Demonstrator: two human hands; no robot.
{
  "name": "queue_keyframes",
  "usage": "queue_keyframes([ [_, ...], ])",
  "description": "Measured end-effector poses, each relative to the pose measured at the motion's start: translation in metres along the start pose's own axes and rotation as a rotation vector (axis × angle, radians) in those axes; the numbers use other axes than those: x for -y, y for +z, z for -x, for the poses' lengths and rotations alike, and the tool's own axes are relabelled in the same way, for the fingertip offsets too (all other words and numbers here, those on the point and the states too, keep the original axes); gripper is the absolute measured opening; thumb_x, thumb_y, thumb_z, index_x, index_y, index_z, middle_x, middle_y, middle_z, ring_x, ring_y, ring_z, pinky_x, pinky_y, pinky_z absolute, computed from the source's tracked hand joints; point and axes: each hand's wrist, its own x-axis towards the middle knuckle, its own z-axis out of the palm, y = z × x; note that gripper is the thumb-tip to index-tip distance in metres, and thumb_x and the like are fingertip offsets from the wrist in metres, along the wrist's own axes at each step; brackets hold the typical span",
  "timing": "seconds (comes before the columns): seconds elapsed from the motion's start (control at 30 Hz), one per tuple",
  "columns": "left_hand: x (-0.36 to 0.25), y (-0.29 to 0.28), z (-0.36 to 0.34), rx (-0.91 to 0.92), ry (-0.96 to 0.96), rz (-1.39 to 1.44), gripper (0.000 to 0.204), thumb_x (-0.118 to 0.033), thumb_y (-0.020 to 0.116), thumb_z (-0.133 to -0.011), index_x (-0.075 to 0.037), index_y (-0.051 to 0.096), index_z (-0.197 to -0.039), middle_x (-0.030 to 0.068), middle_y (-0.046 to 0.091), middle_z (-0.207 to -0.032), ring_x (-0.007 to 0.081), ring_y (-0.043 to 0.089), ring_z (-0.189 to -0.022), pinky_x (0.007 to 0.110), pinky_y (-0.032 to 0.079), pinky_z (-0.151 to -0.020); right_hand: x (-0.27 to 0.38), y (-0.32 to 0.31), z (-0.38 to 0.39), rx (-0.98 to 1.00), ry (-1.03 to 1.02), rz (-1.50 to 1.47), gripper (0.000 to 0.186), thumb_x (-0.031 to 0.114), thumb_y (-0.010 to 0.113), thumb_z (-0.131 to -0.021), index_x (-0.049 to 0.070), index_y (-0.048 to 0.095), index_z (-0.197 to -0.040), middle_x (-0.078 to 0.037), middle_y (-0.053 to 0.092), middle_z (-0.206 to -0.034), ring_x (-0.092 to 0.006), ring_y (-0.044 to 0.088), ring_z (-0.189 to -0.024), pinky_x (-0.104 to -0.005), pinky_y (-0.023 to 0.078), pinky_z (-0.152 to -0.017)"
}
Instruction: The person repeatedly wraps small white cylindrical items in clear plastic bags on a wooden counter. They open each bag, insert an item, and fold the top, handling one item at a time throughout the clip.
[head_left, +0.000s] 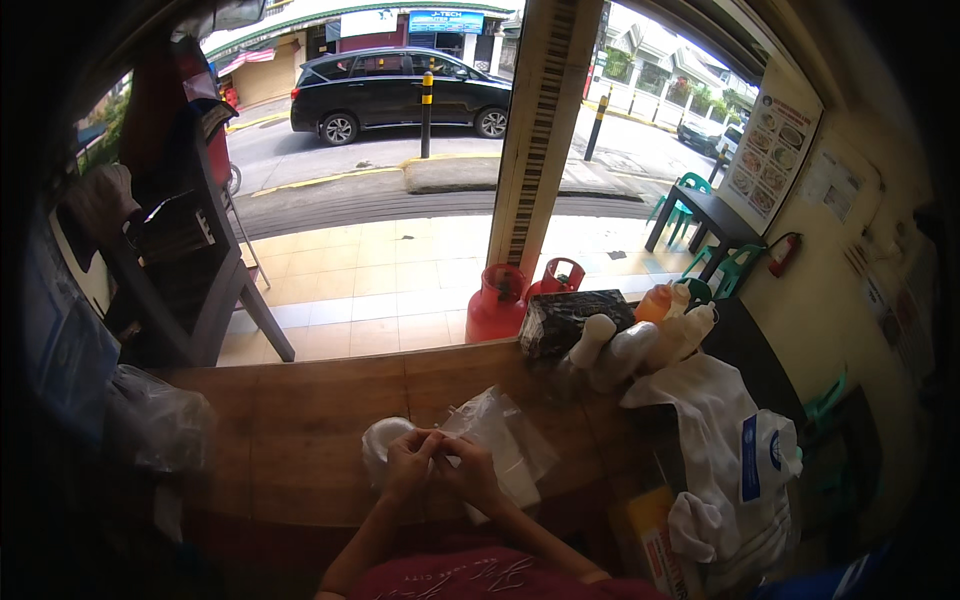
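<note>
Over the wooden table [310, 420], my left hand [408, 460] and my right hand [467, 464] meet with fingertips pinched together. Whatever they hold is too small or too hidden to name. Just behind my left hand lies a round, whitish, shiny bundle [384, 434] that looks like plastic, partly covered by the hand. A pile of clear plastic bags [500, 425] spreads flat beside and beyond my right hand, with a whitish sheet-like part reaching toward me under the right forearm.
Crumpled clear plastic [160, 420] sits at the table's left end. To the right are squeeze bottles [655, 303], a black box [572, 318], a white cloth-like bag [705, 410] and a yellow packet [650, 525]. Red gas cylinders [497, 303] stand beyond the table.
</note>
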Motion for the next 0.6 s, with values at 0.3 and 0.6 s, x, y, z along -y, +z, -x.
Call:
queue_keyframes([
  [0.3, -0.011, -0.038, 0.02, -0.032, -0.114, 0.908, 0.011, -0.012, 0.062, -0.096, -0.004, 0.068, -0.093, -0.0013, 0.052, -0.079, 0.0121, 0.054, -0.067, 0.028, 0.048, -0.063, -0.04, 0.004, -0.018, -0.031, 0.237, -0.164, 0.026, 0.01, 0.065, -0.087, -0.004, 0.066, -0.108, -0.018, 0.066, -0.111, -0.0289, 0.067, -0.098, -0.0373, 0.054, -0.082],
  [0.6, -0.003, -0.033, 0.016, -0.34, 0.386, -1.07, 0.037, 0.002, 0.066, -0.075, -0.014, 0.071, -0.108, 0.0103, 0.047, -0.103, 0.0272, 0.057, -0.085, 0.04, 0.05, -0.073, -0.041, 0.02, -0.007, 0.045, 0.311, -0.286, 0.036, 0.003, 0.057, -0.092, -0.007, 0.053, -0.126, -0.015, 0.059, -0.113, -0.0204, 0.063, -0.099, -0.031, 0.057, -0.08],
])
